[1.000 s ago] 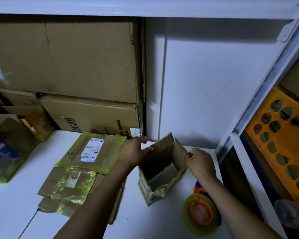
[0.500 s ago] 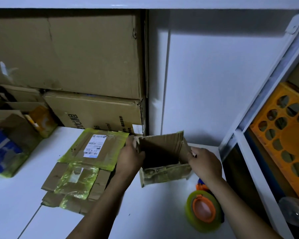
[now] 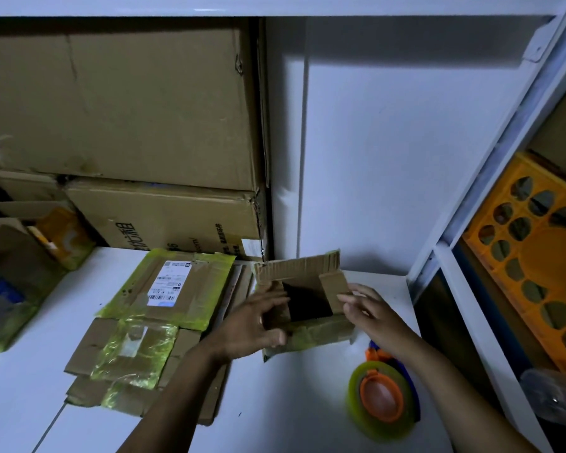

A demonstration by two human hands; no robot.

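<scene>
Head view: cardboard box (image 3: 311, 331) sits between the hands. Left hand (image 3: 258, 325) lies spread against it; right hand (image 3: 373, 313), fingers straight, touches its flap (image 3: 334, 291).

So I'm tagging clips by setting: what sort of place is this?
Probably a packing or storage room: cartons stacked on a white shelf, flattened taped boxes near a tape roll, and the left hand and right hand pressing flaps of a small box.
</scene>
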